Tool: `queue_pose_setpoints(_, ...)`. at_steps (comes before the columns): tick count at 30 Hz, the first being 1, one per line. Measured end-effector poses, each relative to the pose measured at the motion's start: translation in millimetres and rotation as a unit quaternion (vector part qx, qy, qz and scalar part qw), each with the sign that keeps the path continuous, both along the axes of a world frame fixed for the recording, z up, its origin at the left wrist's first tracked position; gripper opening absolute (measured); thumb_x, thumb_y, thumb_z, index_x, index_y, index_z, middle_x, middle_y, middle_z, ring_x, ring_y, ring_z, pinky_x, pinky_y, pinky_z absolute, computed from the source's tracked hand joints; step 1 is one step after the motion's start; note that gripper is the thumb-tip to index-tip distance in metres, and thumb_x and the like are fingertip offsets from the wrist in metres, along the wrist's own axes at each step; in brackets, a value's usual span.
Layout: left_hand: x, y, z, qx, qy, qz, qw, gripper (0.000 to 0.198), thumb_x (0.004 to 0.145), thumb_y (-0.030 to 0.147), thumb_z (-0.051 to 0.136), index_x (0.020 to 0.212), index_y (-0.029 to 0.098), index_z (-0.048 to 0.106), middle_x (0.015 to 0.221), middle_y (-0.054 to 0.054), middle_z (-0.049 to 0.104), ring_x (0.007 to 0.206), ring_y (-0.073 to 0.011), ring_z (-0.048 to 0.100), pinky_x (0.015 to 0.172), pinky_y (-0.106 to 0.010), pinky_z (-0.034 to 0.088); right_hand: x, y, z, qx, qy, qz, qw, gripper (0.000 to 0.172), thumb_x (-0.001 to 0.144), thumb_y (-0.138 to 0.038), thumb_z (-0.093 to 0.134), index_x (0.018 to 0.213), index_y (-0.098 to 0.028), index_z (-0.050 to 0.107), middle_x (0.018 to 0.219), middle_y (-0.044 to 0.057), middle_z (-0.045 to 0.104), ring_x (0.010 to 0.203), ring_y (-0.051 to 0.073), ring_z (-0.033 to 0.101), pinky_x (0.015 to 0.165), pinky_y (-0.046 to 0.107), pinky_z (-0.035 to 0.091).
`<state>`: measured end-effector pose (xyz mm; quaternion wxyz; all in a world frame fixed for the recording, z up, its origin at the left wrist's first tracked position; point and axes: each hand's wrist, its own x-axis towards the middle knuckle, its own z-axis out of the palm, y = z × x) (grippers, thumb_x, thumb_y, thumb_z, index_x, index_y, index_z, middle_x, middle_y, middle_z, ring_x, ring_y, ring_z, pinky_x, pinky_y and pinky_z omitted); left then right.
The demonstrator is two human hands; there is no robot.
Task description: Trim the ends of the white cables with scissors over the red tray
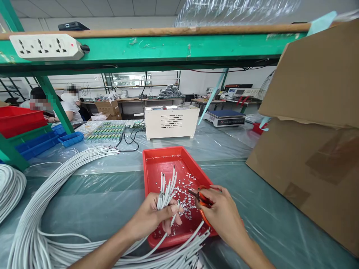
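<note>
My left hand (159, 211) is closed around several white cables (166, 196), their cut ends pointing up. One of these cables stands apart between thumb and fingers, its dark tip showing. In my right hand (223, 207) is a pair of cutters (204, 203) with orange handles, jaws directed left toward the cable ends but apart from them. Below both hands lies a red tray (150, 164) strewn with small shiny scraps (186, 209). More white cables (36, 231) form a thick bundle that curves from the left, with loose ends at the tray's near edge.
A cardboard box (316, 164) leans in on the right. Behind the tray stand a white machine (172, 123) and a scale (226, 118). Blue bins (70, 139) and a coiled cable (11, 190) are at left. A green beam (179, 48) crosses above. Two people sit farther back.
</note>
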<state>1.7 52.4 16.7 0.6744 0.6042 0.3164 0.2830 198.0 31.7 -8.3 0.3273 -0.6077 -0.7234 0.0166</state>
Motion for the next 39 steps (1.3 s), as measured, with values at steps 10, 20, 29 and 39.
queue_pose_setpoints(10, 5.4, -1.4, -6.5, -0.035, -0.008, 0.085, 0.996, 0.026, 0.063, 0.033, 0.07, 0.069, 0.01, 0.06, 0.056, -0.001, 0.062, 0.035, -0.0041, 0.046, 0.037, -0.015, 0.033, -2.4, 0.3, -4.6, 0.04, 0.036, 0.006, 0.999, 0.028, 0.075, -0.024, 0.051, 0.05, -0.02, 0.038, 0.045, -0.007, 0.042, 0.045, 0.01, 0.038, 0.08, 0.032, 0.034)
queue_pose_setpoints(20, 9.9, -8.3, -4.0, -0.006, 0.022, 0.136, 0.99, 0.022, 0.06, 0.028, 0.07, 0.065, 0.01, 0.058, 0.05, 0.004, 0.054, 0.035, -0.0039, 0.043, 0.035, -0.016, 0.034, -22.6, -16.4, 9.6, -0.056, 0.265, 0.108, 0.956, 0.014, 0.072, -0.034, 0.06, 0.072, -0.022, 0.068, 0.065, 0.0, 0.066, 0.076, 0.02, 0.057, 0.085, 0.036, 0.034)
queue_pose_setpoints(29, 13.4, -18.3, -6.7, 0.043, 0.062, 0.164, 0.984, 0.015, 0.065, 0.023, 0.064, 0.064, 0.009, 0.058, 0.048, 0.006, 0.047, 0.038, -0.0037, 0.039, 0.037, -0.016, 0.034, -28.5, -17.2, 16.1, -0.121, 0.348, 0.119, 0.922, 0.019, 0.072, -0.03, 0.055, 0.062, -0.016, 0.063, 0.06, 0.002, 0.059, 0.059, 0.016, 0.05, 0.058, 0.026, 0.039)
queue_pose_setpoints(39, 7.6, -9.9, -3.2, 0.002, -0.003, 0.111, 0.994, 0.022, 0.065, 0.029, 0.068, 0.074, 0.009, 0.062, 0.053, 0.003, 0.053, 0.043, -0.0068, 0.047, 0.044, -0.019, 0.04, -17.1, -23.9, 21.9, -0.121, 0.272, 0.153, 0.942, 0.013, 0.063, -0.008, 0.046, 0.056, -0.019, 0.048, 0.056, -0.003, 0.046, 0.06, 0.013, 0.043, 0.06, 0.024, 0.036)
